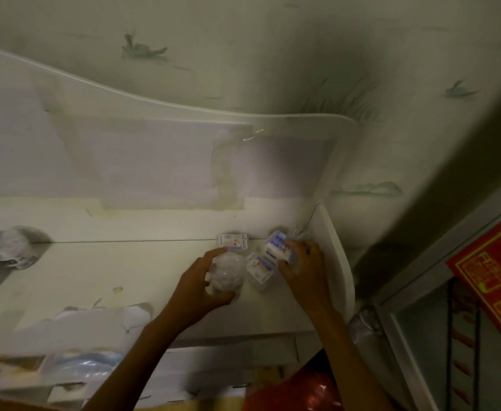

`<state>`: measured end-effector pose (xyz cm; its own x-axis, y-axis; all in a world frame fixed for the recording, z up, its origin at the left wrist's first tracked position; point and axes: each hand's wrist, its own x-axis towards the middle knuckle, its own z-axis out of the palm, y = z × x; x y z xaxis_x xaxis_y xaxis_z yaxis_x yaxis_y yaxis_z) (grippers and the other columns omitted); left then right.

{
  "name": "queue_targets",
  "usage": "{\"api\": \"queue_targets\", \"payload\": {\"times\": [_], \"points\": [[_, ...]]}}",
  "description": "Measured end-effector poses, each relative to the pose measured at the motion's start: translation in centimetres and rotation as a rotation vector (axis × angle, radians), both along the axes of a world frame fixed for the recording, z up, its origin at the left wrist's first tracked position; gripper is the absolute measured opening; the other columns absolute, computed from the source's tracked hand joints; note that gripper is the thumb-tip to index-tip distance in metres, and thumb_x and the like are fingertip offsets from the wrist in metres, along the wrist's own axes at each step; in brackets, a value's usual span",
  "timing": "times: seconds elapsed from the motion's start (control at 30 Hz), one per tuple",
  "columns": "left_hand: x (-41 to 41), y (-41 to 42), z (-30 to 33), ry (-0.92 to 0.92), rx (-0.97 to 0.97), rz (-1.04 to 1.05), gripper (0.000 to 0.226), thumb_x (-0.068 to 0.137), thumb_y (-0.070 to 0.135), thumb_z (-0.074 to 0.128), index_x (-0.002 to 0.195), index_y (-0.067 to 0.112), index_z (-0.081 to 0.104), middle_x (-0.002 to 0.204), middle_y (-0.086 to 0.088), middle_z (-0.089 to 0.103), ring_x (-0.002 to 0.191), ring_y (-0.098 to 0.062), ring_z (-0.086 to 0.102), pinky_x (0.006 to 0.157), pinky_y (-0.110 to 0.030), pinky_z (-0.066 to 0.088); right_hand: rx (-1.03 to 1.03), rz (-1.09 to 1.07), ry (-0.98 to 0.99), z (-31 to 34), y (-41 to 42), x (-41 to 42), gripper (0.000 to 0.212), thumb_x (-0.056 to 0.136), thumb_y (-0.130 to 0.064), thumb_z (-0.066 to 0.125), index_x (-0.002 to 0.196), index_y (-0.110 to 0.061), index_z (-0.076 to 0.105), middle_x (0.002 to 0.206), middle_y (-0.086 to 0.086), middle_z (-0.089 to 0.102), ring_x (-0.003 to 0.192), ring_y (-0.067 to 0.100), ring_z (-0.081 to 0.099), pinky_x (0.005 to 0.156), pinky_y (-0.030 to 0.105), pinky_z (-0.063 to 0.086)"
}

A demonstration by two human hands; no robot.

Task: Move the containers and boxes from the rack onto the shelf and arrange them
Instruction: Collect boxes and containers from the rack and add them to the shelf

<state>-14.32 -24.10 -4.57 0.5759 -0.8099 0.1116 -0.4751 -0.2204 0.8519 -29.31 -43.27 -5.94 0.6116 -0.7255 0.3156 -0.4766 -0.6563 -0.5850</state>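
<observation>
While I lean in over the white shelf [130, 262], both of my hands are busy at its right end, close to the curved side panel [336, 253] that closes it off. My left hand [202, 287] curls around a clear round container [227, 272] with something pale and crumpled inside; it sits on the shelf surface, well left of the side panel. My right hand [301, 264] grasps a small white box with blue print [277, 247], fingers wrapped over its far edge, just beside the side panel. Between that box and the round container lies a flat clear case with a blue-and-white label [261, 268], tilted, touching or nearly touching the round container. Another small labelled box [233, 241] stands against the back wall, further from the side panel than the box I hold. Something clear and crinkled [298, 231] sits in the corner against the side panel; I cannot tell what it is. Far from the panel, at the shelf's left end, a blurred pale bundle [9, 253] rests.
</observation>
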Motion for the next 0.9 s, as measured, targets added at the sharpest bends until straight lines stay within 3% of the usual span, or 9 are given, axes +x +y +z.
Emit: {"api": "queue_targets", "payload": {"times": [0.13, 0.37, 0.53, 0.63, 0.73, 0.9], "points": [[-0.1, 1.7, 2.0, 0.038, -0.055, 0.099, 0.080, 0.060, 0.037, 0.085, 0.126, 0.042, 0.040, 0.119, 0.024, 0.050, 0.108, 0.003, 0.052, 0.078, -0.018, 0.052, 0.176, 0.114, -0.170, 2.6, 0.5, -0.1, 0.039, 0.081, -0.022, 0.072, 0.117, -0.022, 0.057, 0.123, 0.000, 0.047, 0.106, 0.014, 0.053, 0.080, 0.025, 0.055], [0.0, 7.7, 4.9, 0.027, -0.159, 0.258, 0.086, 0.060, 0.031, 0.084, 0.135, 0.030, 0.042, 0.125, 0.014, 0.053, 0.105, -0.005, 0.055, 0.070, -0.020, 0.055, 0.362, 0.339, -0.286, 4.6, 4.1, 1.9, 0.040, 0.076, -0.012, 0.077, 0.104, -0.033, 0.058, 0.112, 0.001, 0.053, 0.101, 0.013, 0.061, 0.065, 0.020, 0.057], [0.6, 12.7, 6.2, 0.018, -0.200, 0.368, 0.085, 0.062, 0.026, 0.086, 0.134, 0.034, 0.041, 0.118, 0.020, 0.057, 0.097, -0.004, 0.060, 0.066, -0.021, 0.055, 0.476, 0.431, -0.284, 5.7, 8.3, 4.3, 0.038, 0.078, -0.013, 0.075, 0.113, -0.013, 0.061, 0.115, 0.000, 0.054, 0.097, 0.002, 0.062, 0.063, 0.016, 0.055], [1.2, 16.8, 6.9, 0.011, -0.204, 0.434, 0.083, 0.062, 0.028, 0.087, 0.131, 0.038, 0.042, 0.112, 0.027, 0.057, 0.096, -0.003, 0.060, 0.067, -0.022, 0.056, 0.535, 0.515, -0.296, 6.7, 11.6, 6.3, 0.036, 0.078, -0.014, 0.074, 0.110, -0.022, 0.060, 0.116, -0.003, 0.055, 0.100, 0.004, 0.062, 0.063, 0.017, 0.055], [2.0, 22.0, 7.7, 0.012, -0.210, 0.495, 0.083, 0.058, 0.041, 0.085, 0.130, 0.041, 0.042, 0.115, 0.019, 0.059, 0.097, -0.003, 0.060, 0.067, -0.022, 0.056, 0.567, 0.595, -0.277, 7.7, 16.2, 8.7, 0.036, 0.078, -0.014, 0.074, 0.107, -0.029, 0.058, 0.117, -0.008, 0.056, 0.101, 0.010, 0.064, 0.064, 0.019, 0.055], [2.7, 32.2, 8.7, -0.042, -0.206, 0.613, 0.083, 0.056, 0.051, 0.080, 0.130, 0.041, 0.043, 0.115, 0.023, 0.058, 0.096, 0.003, 0.060, 0.066, -0.018, 0.055, 0.541, 0.749, -0.235, 8.9, 25.5, 12.4, 0.036, 0.078, -0.018, 0.075, 0.106, -0.034, 0.059, 0.119, -0.008, 0.056, 0.104, 0.007, 0.062, 0.065, 0.019, 0.055]]}}
